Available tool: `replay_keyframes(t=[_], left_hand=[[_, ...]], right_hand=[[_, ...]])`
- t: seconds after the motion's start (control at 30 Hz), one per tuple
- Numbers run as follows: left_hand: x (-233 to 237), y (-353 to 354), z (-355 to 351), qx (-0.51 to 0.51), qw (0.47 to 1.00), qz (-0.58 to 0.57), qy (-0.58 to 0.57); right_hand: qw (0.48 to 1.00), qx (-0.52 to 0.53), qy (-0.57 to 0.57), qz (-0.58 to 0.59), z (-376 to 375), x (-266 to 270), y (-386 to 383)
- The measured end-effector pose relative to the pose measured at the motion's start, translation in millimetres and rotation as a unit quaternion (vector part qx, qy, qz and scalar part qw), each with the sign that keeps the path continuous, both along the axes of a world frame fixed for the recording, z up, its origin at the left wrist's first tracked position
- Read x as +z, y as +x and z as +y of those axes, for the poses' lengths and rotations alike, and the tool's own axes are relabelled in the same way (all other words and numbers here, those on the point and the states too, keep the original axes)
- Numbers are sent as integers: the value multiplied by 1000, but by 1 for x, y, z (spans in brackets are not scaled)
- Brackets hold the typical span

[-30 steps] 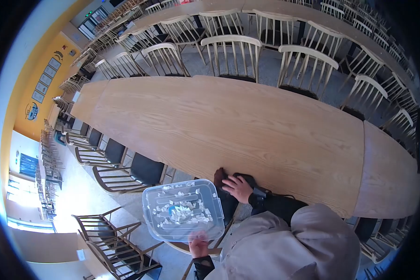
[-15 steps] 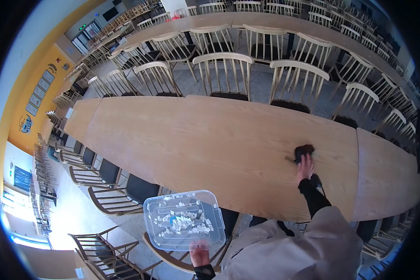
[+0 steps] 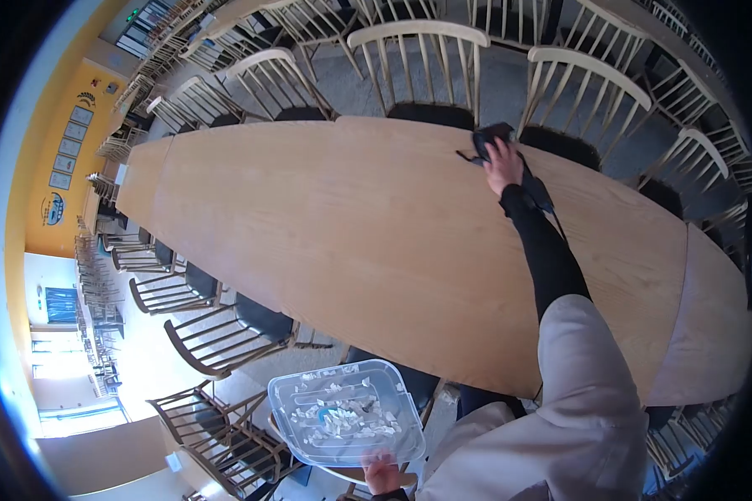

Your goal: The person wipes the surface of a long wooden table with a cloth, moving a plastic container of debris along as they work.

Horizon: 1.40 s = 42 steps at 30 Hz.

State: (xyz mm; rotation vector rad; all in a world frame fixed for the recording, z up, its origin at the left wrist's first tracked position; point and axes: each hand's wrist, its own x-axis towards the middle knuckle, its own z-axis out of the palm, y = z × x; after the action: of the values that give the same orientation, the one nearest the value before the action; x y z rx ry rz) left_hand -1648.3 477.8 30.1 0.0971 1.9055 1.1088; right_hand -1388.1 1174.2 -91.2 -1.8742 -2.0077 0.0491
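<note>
My left hand grips the near edge of a clear plastic bin, held low beside the table. White scraps that look like torn paper lie in it, with a small bluish patch among them. At the far edge of the long wooden table, my right hand presses on a black cloth. Part of the cloth is hidden under the fingers, and dark loose ends hang out around the hand and wrist.
The wooden table stretches across the view. Wooden chairs with dark seats line its far side, among them one chair close to my right hand. More chairs stand along the near side, left of the bin.
My right hand has moved with the black cloth from the table's middle right to its far edge, the arm stretching out. My left hand still holds the bin. The view has shifted.
</note>
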Motion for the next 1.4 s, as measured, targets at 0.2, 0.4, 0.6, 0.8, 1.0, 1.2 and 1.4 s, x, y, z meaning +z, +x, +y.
replay_keyframes(t=[0.2, 0.4, 0.6, 0.8, 1.0, 1.2, 1.4], left_hand=[[40, 12, 43, 346, 870, -242, 253], [40, -2, 36, 309, 866, -242, 310], [57, -18, 9, 239, 874, -248, 343], [70, -22, -30, 268, 870, -243, 336], [64, -39, -76, 233, 832, -292, 410], [58, -39, -95, 275, 844, -251, 386], [57, -30, -97, 328, 826, -253, 383]], right_hand=[[961, 260, 86, 47, -65, 22, -99], [889, 453, 15, 65, -246, 36, -153], [844, 524, -43, 107, -376, 50, -129], [911, 402, -21, 90, -430, 61, -27], [982, 179, -5, 63, -480, 44, 91], [999, 43, -5, 13, -506, 26, 121], [999, 24, -17, -27, -491, 26, 76]])
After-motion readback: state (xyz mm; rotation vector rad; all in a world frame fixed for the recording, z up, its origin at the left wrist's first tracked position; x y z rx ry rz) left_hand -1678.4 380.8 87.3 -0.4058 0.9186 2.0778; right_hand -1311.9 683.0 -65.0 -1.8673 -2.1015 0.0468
